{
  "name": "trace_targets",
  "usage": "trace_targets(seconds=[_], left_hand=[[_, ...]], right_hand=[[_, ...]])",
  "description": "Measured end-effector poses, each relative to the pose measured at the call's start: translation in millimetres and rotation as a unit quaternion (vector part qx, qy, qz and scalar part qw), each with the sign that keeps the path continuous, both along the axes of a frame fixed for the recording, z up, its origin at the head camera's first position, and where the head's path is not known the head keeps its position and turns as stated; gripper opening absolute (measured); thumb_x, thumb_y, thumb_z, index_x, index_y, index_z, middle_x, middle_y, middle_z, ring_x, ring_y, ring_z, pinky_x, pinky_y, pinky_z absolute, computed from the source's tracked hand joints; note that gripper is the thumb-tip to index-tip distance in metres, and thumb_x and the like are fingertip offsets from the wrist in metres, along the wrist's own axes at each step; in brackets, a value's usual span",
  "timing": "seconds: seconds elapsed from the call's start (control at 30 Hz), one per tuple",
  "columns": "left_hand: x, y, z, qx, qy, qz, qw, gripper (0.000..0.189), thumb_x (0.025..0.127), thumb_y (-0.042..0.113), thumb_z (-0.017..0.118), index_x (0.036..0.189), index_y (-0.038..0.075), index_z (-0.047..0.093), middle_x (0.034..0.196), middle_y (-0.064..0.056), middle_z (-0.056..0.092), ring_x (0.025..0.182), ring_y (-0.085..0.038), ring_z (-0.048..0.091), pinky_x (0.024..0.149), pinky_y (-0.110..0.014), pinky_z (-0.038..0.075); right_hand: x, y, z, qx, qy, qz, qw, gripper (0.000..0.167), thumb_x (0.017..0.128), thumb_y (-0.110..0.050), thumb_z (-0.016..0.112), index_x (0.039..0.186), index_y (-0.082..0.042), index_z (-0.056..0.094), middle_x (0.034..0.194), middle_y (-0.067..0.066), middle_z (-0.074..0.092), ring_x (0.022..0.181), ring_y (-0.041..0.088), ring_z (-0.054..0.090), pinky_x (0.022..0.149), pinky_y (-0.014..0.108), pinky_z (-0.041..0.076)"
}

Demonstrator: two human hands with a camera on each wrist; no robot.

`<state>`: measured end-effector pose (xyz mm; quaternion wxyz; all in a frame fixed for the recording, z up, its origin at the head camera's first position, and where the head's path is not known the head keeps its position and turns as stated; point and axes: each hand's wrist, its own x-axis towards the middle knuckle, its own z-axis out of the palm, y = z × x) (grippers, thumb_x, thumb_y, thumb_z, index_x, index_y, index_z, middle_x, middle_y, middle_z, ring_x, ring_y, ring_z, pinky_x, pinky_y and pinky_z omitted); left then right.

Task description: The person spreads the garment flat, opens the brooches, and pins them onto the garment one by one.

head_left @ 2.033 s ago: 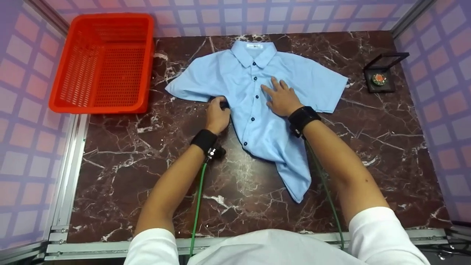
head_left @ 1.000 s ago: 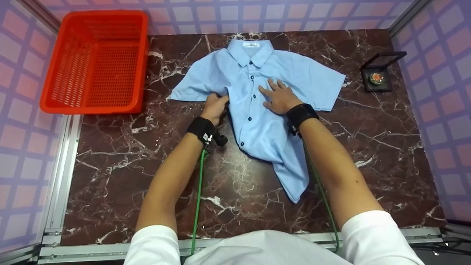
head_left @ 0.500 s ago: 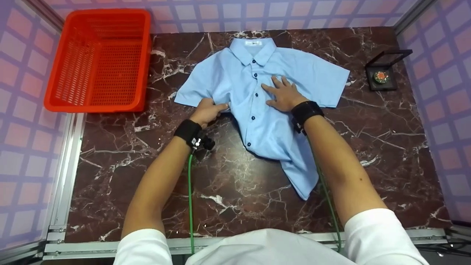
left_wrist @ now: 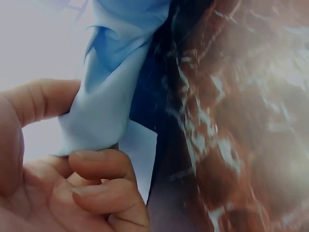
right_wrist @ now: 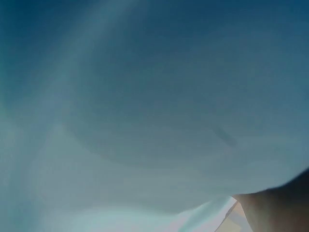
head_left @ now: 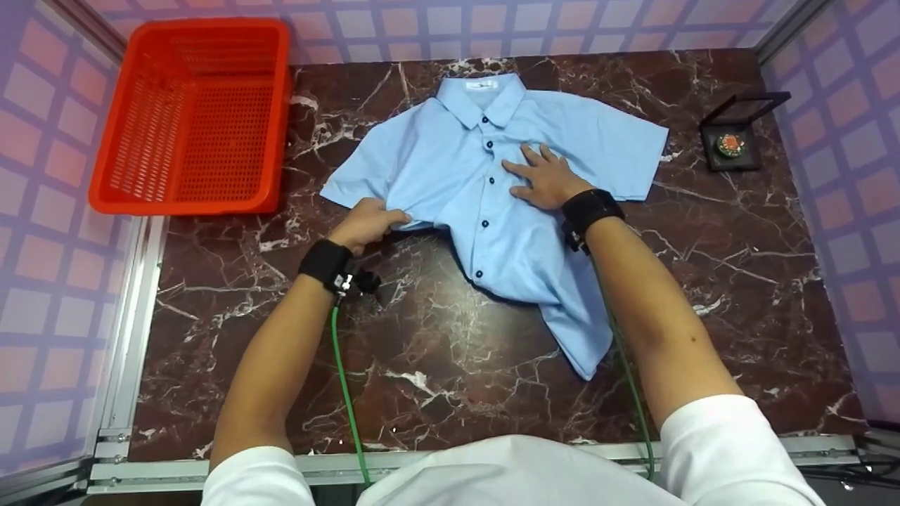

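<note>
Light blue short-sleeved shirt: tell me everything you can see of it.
The light blue, short-sleeved cloth shirt lies front up on a red-brown marble-look table, its pointed collar at the far end with a white label inside. Five dark round buttons show down the front. Both sleeves spread outward; the lower part is creased and skewed, one corner trailing toward the person. A bare left hand pinches its edge by the sleeve on that side; a bare right hand rests spread on its chest.

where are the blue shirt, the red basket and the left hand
Blue shirt (head_left: pixel 460 184), head view: front, beside the buttons
Red basket (head_left: pixel 184 209), head view: rim nearest the person
Left hand (head_left: pixel 363 223), head view: back of hand
</note>
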<state>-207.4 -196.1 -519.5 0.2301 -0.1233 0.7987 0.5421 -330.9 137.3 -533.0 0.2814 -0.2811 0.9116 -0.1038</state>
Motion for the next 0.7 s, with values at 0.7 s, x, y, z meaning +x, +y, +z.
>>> trace_targets(seconds=[0.7], left_hand=[[11.1,-12.8,-14.0,0.114,0.096,0.025,0.9885,0.020,0.086,0.010,0.078,0.100,0.003,0.066,0.088,0.001,0.065,0.085,-0.018,0.059,0.080,-0.030,0.049]], right_hand=[[-5.3,5,-2.1,-0.016,-0.003,-0.002,0.9999,0.058,0.108,-0.046,0.035,0.161,-0.026,0.022,0.167,0.020,-0.004,0.149,0.048,-0.011,0.114,0.070,-0.003]])
